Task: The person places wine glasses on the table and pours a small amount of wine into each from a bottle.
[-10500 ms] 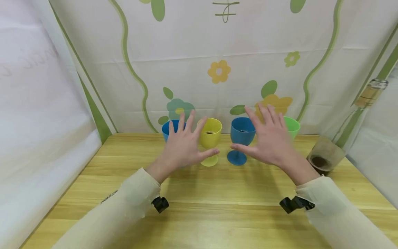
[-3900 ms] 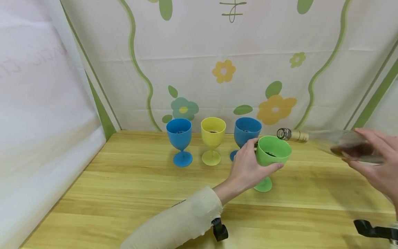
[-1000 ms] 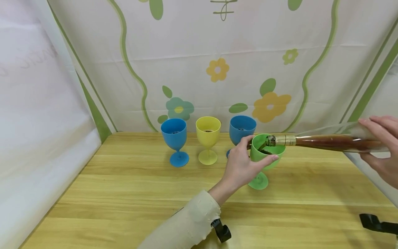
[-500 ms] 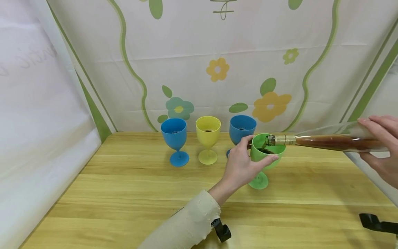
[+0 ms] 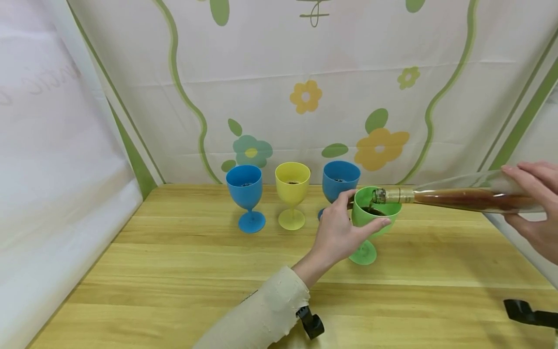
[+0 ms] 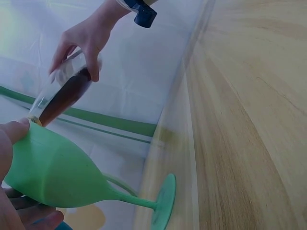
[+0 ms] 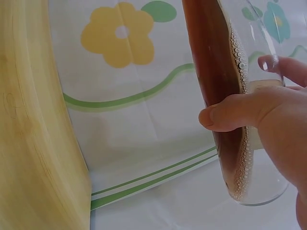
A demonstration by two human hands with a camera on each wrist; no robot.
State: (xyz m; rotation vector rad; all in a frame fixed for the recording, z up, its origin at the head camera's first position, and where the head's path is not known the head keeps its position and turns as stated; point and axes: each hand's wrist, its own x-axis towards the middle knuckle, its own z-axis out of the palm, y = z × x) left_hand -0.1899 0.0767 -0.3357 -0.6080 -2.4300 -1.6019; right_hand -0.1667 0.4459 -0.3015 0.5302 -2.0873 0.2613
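My left hand [image 5: 337,232] grips the bowl of a green goblet [image 5: 376,225], fingers behind it and thumb across the near side. In the left wrist view the goblet [image 6: 62,167] leans, its foot at the tabletop. A clear glass bottle [image 5: 471,196] lies nearly level in my right hand [image 5: 538,208], its mouth inside the goblet's rim. Brown liquid runs from the bottle into the dark liquid in the goblet. Seen from the right wrist, thumb and fingers wrap the bottle [image 7: 225,120], where bubbles line the liquid.
Left of the green goblet stand a blue goblet [image 5: 245,186], a yellow goblet [image 5: 292,186] and a second blue goblet [image 5: 341,177], each with dark liquid inside. The wooden table [image 5: 196,271] meets a flower-printed cloth [image 5: 244,87] at the back.
Earlier both hands were spread and held nothing, and the bottle stood at the right. Since then the green goblet came forward and the bottle tipped into it. Its liquid has risen slightly over the last second.
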